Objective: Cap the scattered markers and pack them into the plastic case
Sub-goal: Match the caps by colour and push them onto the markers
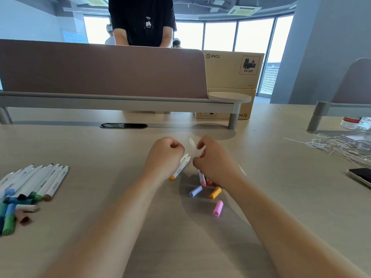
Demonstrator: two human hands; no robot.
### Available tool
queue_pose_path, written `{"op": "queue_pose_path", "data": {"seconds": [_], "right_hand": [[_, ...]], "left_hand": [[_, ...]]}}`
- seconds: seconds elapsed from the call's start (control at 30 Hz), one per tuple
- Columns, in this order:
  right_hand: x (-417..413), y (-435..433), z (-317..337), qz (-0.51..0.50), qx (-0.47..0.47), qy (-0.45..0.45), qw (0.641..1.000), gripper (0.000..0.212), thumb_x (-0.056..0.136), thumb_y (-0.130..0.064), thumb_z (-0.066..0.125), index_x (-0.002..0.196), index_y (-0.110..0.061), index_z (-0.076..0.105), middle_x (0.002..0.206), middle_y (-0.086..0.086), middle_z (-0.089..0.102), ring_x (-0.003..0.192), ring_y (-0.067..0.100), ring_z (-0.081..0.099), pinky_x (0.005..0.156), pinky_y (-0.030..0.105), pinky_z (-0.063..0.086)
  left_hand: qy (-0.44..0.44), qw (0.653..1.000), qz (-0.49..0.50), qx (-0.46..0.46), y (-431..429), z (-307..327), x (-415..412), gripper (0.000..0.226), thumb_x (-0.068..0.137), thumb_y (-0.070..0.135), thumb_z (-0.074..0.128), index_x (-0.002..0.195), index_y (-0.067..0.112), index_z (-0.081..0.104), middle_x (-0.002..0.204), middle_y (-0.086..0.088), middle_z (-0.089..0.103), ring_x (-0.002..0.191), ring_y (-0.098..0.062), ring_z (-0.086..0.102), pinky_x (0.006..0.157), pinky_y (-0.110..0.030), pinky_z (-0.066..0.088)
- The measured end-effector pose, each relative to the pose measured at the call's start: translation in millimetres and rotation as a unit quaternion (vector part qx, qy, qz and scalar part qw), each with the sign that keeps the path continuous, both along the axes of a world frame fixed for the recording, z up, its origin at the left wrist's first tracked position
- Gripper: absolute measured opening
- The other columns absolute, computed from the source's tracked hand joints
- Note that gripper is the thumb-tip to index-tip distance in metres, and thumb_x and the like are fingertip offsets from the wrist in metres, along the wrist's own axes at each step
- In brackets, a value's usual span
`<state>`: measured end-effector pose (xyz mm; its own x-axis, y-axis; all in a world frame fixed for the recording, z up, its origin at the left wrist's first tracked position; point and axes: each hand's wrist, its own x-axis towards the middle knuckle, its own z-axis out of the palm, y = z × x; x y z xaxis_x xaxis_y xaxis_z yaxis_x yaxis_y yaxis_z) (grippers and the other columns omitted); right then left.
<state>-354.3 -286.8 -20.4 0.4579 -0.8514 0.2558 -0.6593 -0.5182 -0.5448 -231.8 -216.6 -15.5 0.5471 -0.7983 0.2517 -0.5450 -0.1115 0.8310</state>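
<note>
My right hand [215, 160] pinches a white marker [191, 145], blurred by motion, that points up and away between my two hands. My left hand [164, 155] is curled into a fist just left of it, and nothing shows inside the fist. Two white markers with an orange end [180, 168] lie on the desk under the left hand. More markers with pink and red ends [202, 179] lie beneath the right hand. Loose caps sit nearer me: a lavender cap [195, 191], an orange cap [215, 193] and a pink cap [218, 208]. No plastic case is in view.
At the far left lie several uncapped white markers [42, 182] with a heap of blue, green and brown caps [12, 214]. White cables [341, 147] and a phone [361, 176] occupy the right. A desk divider [100, 71], a cardboard box [232, 73] and a standing person are behind.
</note>
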Motion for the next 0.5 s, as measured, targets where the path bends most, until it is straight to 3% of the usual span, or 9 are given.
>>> {"op": "queue_pose_path", "data": {"seconds": [0.1, 0.23, 0.37, 0.5], "right_hand": [[-4, -6, -2, -0.024, 0.019, -0.036, 0.999, 0.036, 0.087, -0.025, 0.067, 0.119, -0.022, 0.051, 0.089, -0.001, 0.064, 0.077, 0.018, 0.064, 0.077, 0.041, 0.059], [-10, -8, -3, -0.021, 0.019, -0.032, 0.999, 0.029, 0.086, -0.024, 0.064, 0.114, -0.020, 0.057, 0.083, -0.004, 0.061, 0.074, 0.015, 0.064, 0.074, 0.038, 0.059], [-11, -6, -3, -0.007, 0.017, -0.036, 0.999, 0.024, 0.085, -0.028, 0.065, 0.106, -0.020, 0.056, 0.083, -0.002, 0.061, 0.075, 0.018, 0.065, 0.074, 0.042, 0.058], [-10, -5, -2, -0.001, 0.018, -0.033, 0.999, 0.019, 0.084, -0.028, 0.063, 0.100, -0.021, 0.055, 0.081, -0.001, 0.059, 0.075, 0.020, 0.062, 0.071, 0.041, 0.056]], "left_hand": [[-0.089, 0.982, -0.115, 0.121, 6, 4, -1, 0.016, 0.085, 0.030, 0.069, 0.081, 0.014, 0.071, 0.076, -0.004, 0.068, 0.069, -0.018, 0.059, 0.057, -0.024, 0.041], [-0.156, 0.934, -0.226, 0.228, 9, 3, -8, 0.021, 0.076, 0.039, 0.080, 0.078, 0.019, 0.074, 0.077, 0.001, 0.070, 0.074, -0.014, 0.061, 0.065, -0.028, 0.045], [-0.197, 0.920, -0.231, 0.249, 7, -8, -16, 0.027, 0.073, 0.038, 0.081, 0.083, 0.016, 0.069, 0.083, 0.000, 0.070, 0.075, -0.013, 0.061, 0.065, -0.028, 0.045], [-0.210, 0.924, -0.219, 0.236, 7, -6, -14, 0.015, 0.080, 0.032, 0.076, 0.073, 0.021, 0.068, 0.073, 0.002, 0.064, 0.071, -0.015, 0.057, 0.058, -0.025, 0.039]]}}
